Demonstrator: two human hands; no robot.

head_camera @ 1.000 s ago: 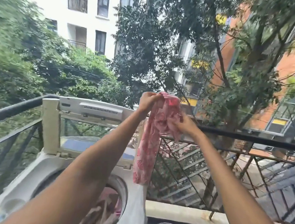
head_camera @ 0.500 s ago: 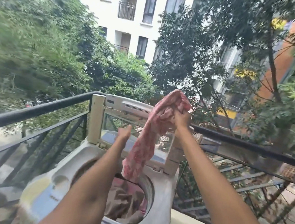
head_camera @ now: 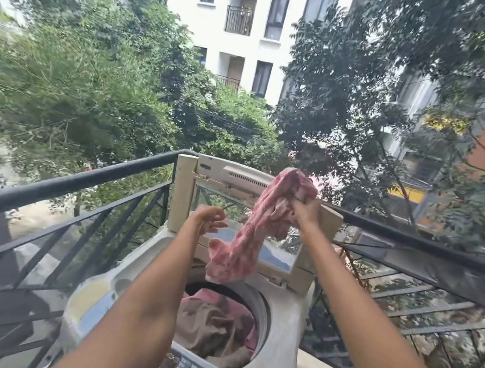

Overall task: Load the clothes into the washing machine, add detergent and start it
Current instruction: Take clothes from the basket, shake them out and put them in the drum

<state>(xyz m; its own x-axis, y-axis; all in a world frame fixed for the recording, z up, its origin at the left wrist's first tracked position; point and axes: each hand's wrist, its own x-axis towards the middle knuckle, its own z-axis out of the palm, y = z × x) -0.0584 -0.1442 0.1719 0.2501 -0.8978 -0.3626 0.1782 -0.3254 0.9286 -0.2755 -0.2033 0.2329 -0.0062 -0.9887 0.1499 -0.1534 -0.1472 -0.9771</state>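
**Dangling the pink garment over the drum, one hand now free**

Letting go with the left hand is the fresh change: a second ago both hands gripped the bunched top of the pink patterned garment, and now only the right hand has it. The cloth has also come across from beside the machine, so its loose lower end hangs just above the open drum of the washing machine. That suggests the drop is close; loading looks nearly ready to move on, though detergent and starting remain undone.

The right hand's fingers are curled tightly round the gathered top of the garment, held up in front of the raised lid. The left hand hovers apart from the cloth, fingers loosely spread and slightly bent, holding nothing.

Inside the drum, brown and pink clothes already lie heaped. The control panel sits at the near edge, untouched. A black balcony railing runs behind the machine.
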